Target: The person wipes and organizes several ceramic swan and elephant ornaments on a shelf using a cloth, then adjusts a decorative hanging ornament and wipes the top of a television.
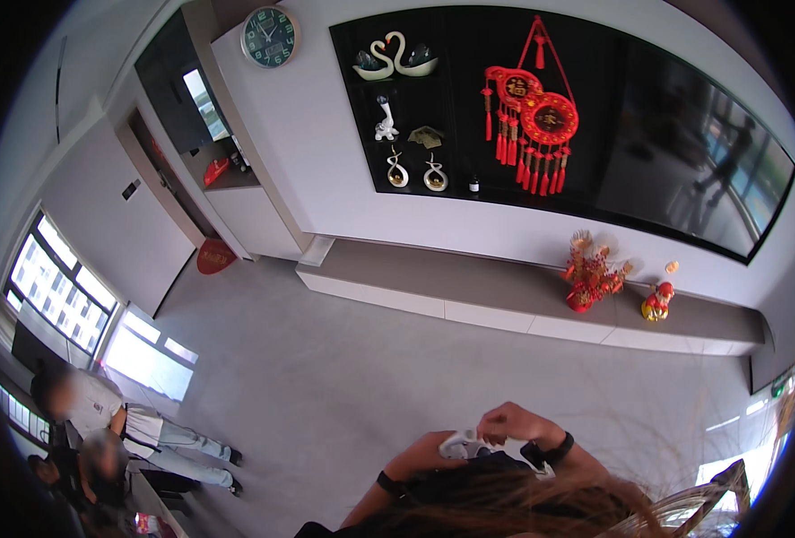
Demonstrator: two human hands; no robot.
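Low in the view, in front of my dark clothing, my left hand [424, 452] holds a small white object [456, 446], perhaps a plastic device; its exact kind is not clear. Just to the right, my right hand [520, 425] is raised with bent fingers close to that white object. Whether those fingers touch it or pinch something small cannot be told. A dark band [390, 483] circles my left wrist, and a black watch or band [553, 453] is on the right one. Strands of hair hide part of my right forearm.
A long low cabinet [384, 269] runs along the wall, bearing a red floral arrangement [589, 276] and a figurine [657, 302]. Above hang a black screen [693, 155] and display shelves with swan ornaments [397, 60]. At left, a person [94, 403] stands beside others sitting.
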